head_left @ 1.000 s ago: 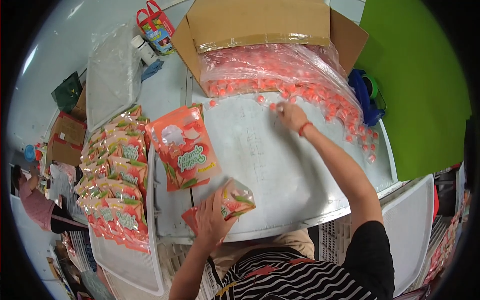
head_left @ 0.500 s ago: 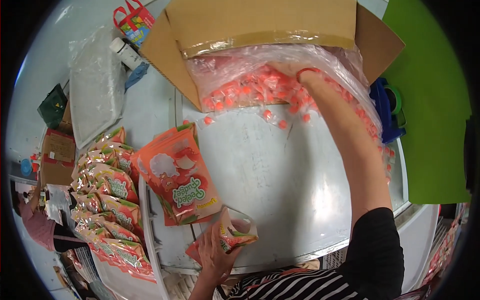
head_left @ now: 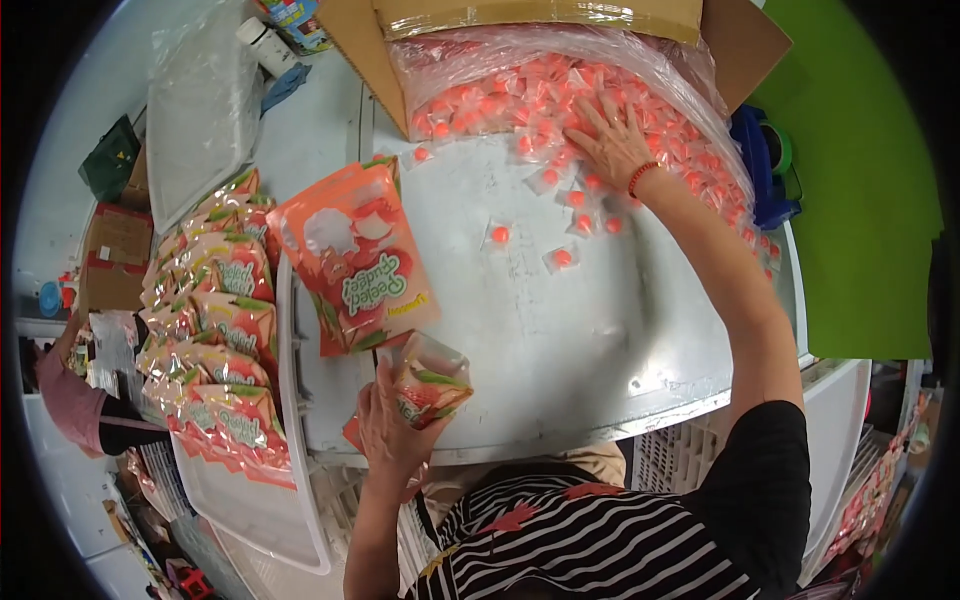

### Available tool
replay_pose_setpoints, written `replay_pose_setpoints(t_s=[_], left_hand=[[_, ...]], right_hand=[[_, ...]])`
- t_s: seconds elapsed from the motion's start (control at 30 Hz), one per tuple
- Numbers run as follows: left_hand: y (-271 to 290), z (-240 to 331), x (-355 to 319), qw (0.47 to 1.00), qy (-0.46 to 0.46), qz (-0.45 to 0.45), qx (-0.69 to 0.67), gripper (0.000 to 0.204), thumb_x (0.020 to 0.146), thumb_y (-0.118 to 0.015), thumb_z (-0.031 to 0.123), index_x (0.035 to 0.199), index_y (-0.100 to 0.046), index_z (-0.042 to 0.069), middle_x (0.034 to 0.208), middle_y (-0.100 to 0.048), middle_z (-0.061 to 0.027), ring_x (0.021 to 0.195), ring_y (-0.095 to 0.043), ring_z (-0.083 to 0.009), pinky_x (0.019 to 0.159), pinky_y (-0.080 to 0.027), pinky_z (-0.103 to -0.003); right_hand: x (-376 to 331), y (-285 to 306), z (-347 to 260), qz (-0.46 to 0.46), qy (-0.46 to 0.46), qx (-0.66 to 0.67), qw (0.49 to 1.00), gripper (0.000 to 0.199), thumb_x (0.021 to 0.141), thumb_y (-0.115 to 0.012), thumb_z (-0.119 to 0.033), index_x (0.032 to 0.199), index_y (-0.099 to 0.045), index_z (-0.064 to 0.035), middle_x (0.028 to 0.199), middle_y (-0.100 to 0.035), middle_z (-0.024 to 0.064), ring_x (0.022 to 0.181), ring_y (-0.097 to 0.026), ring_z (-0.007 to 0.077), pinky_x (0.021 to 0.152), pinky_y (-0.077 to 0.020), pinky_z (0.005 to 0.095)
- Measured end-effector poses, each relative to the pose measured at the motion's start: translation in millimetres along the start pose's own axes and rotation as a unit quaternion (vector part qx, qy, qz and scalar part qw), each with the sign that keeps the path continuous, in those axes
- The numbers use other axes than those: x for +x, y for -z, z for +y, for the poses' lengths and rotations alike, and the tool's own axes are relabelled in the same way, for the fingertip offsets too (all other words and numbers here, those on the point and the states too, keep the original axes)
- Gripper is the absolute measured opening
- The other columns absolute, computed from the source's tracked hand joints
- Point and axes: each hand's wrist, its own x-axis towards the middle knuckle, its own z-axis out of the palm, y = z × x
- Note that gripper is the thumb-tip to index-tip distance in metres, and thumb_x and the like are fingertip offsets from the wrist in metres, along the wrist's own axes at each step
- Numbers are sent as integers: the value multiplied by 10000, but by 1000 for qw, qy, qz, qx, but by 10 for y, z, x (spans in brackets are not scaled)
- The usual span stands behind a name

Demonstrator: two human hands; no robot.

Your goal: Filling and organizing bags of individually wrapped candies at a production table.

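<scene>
My left hand [head_left: 385, 432] holds an open orange stand-up pouch [head_left: 430, 375] at the near edge of the grey tabletop [head_left: 560, 330]. My right hand [head_left: 612, 135] lies flat, fingers spread, on a heap of small wrapped orange candies [head_left: 520, 105] spilling from a clear plastic bag in a cardboard box [head_left: 560, 20]. A red bead bracelet circles that wrist. Several loose candies [head_left: 563, 258] lie on the table just below the hand. A stack of flat orange pouches [head_left: 355, 260] rests to the left of the held pouch.
Rows of filled orange pouches [head_left: 215, 330] lie in a white tray [head_left: 300, 520] at the left. A clear plastic bag [head_left: 205, 100] and a white bottle [head_left: 262, 42] sit far left. A blue tape dispenser [head_left: 765, 165] stands at the right, beside a green surface [head_left: 860, 200].
My right hand has slid back from deep in the candy bag toward its front edge and now lies spread on the heap. My left hand keeps hold of the pouch.
</scene>
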Motion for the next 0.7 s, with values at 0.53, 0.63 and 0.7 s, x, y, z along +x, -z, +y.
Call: replay_pose_setpoints(t_s=[0.53, 0.63, 0.7], left_hand=[[94, -101, -389, 998, 1, 33, 51, 1092, 546, -861, 281, 1409, -259, -9, 1242, -483, -223, 1105, -471, -393, 959, -373, -470], [85, -140, -461, 998, 32, 24, 44, 1091, 549, -858, 288, 1413, -258, -5, 1253, -481, -215, 1123, -461, -389, 978, -359, -469], [74, -151, -489, 998, 32, 28, 42, 1088, 552, -855, 287, 1414, -259, -4, 1256, -481, -212, 1123, -461, -389, 978, -358, -472]], right_hand=[[-162, 264, -1272, 116, -59, 256, 958, 489, 910, -475, -447, 1315, -482, -174, 1397, -377, 174, 1276, -365, 382, 1018, -315, 550], [-248, 185, -1467, 69, 17, 318, 945, 423, 930, -453, -384, 1248, -515, -111, 1260, -473, 127, 1214, -400, 340, 1007, -340, 468], [-457, 243, -1566, 72, 55, 336, 938, 407, 937, -445, -359, 1241, -517, -97, 1251, -483, 129, 1205, -415, 328, 1005, -349, 455]])
